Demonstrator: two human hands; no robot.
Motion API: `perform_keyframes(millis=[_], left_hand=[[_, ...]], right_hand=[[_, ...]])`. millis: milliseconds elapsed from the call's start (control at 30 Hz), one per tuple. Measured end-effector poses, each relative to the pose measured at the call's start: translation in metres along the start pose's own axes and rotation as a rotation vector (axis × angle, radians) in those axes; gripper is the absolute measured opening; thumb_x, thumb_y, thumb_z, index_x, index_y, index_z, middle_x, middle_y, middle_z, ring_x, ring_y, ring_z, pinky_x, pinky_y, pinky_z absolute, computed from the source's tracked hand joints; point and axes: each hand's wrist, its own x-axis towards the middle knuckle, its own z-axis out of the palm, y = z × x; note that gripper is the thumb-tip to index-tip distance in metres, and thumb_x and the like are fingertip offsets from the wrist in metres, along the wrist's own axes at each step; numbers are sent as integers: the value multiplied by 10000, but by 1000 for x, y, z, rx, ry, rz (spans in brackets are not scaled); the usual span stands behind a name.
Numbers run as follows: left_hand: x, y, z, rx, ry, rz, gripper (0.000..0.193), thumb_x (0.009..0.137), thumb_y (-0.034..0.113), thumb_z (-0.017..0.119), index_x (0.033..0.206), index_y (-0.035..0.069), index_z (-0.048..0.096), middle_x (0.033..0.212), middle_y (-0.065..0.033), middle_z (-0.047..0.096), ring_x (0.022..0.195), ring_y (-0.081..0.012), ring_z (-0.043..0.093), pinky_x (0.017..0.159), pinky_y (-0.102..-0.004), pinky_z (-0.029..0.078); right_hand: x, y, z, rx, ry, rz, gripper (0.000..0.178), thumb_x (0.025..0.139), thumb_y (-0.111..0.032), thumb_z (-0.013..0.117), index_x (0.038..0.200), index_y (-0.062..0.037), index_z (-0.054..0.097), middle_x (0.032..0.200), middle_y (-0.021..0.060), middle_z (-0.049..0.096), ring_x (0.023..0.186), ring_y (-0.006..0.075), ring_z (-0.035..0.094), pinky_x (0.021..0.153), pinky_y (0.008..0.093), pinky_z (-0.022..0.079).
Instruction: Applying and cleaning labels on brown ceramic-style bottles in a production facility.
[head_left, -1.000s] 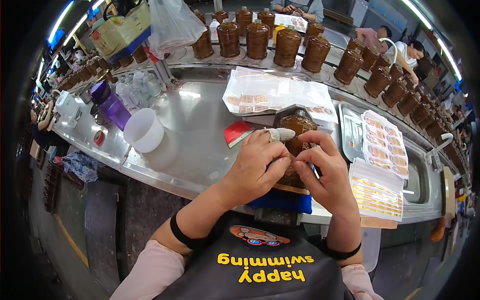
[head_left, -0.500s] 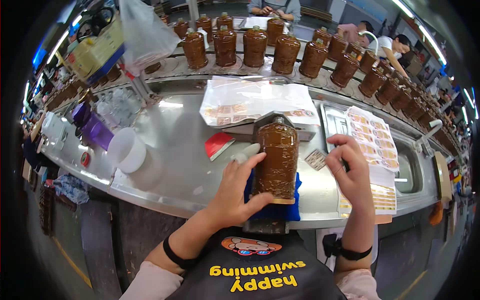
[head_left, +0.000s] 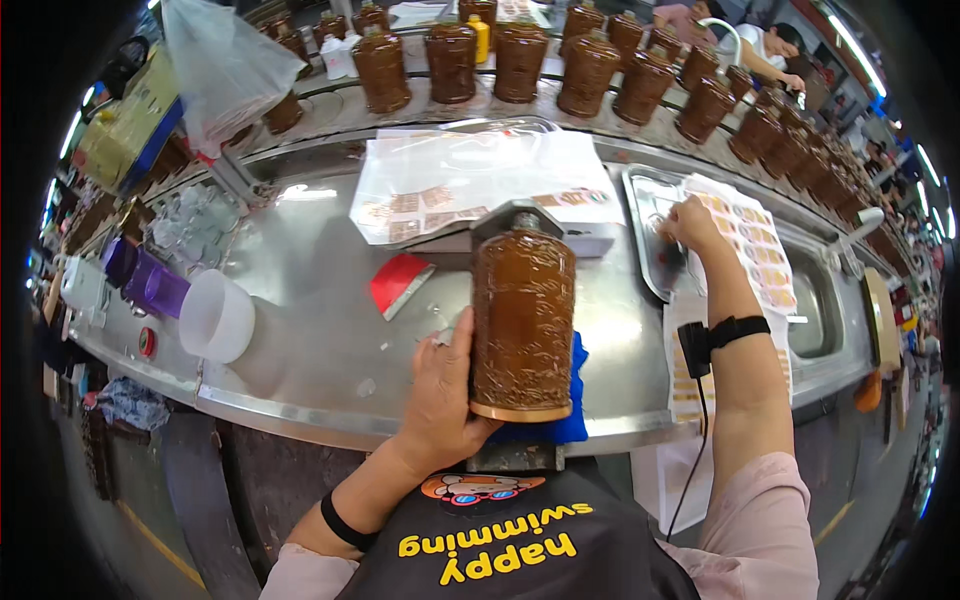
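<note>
Gripping the brown bottle (head_left: pixel 522 320) at the near side, left hand (head_left: pixel 437 385) was clamped on its left flank, by the blue cloth (head_left: pixel 574 412). Visible face showed no label, so probably unfinished; hidden sides unknown. Right hand (head_left: pixel 690 222) was at the metal tray (head_left: pixel 643 215), fingers curled; couldn't tell if holding. Label sheet (head_left: pixel 765 250) to its right had plenty left. Other bottles (head_left: pixel 451 65) stood far.

Brown bottle (head_left: pixel 523 325) glossy, rough with relief; worktop (head_left: pixel 300 345) shiny metal; blue cloth (head_left: pixel 570 428) matt; tub (head_left: pixel 215 320) smooth plastic.
</note>
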Motion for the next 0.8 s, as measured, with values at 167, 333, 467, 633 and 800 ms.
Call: perform_keyframes(millis=[167,333,467,633,800], left_hand=[[-1,2,-3,56,-8,11,986,795,401,707,1447,-124,185,1365,-243,464,1161,-400,488,1042,-525,268],[-5,2,-8,113,8,27,1029,770,393,739,1431,-163,180,1202,-222,551,1023,-335,551,1043,-528,281],[5,4,-21,-56,-70,-2,1015,782,382,741,1445,-139,176,1375,-281,429,1204,-361,493,1072,-483,285],[24,-13,-19,-903,-97,-125,941,827,272,714,1490,-42,124,1500,-187,275,1390,-263,300,1138,-382,243],[59,-8,-1,-889,175,-344,754,887,280,659,1427,-46,246,1376,-239,424,1293,-276,418,1080,-372,319]], right_hand=[[-28,-33,-21,34,137,-121,148,775,-170,676,834,-36,698,1101,195,584,993,363,578,856,449,489],[-107,-122,-109,627,157,-520,115,849,-92,654,865,-2,584,1096,148,564,1003,280,553,877,334,435],[-166,-176,-144,843,-41,-754,103,844,-64,658,846,-12,570,1131,144,544,1040,279,552,891,346,433],[-183,-214,-115,778,76,-775,114,829,-56,670,831,1,572,1097,169,526,1019,335,539,868,392,441],[-186,-227,-106,655,231,-709,125,811,-47,681,837,1,568,1100,188,520,1034,363,521,880,397,436]])
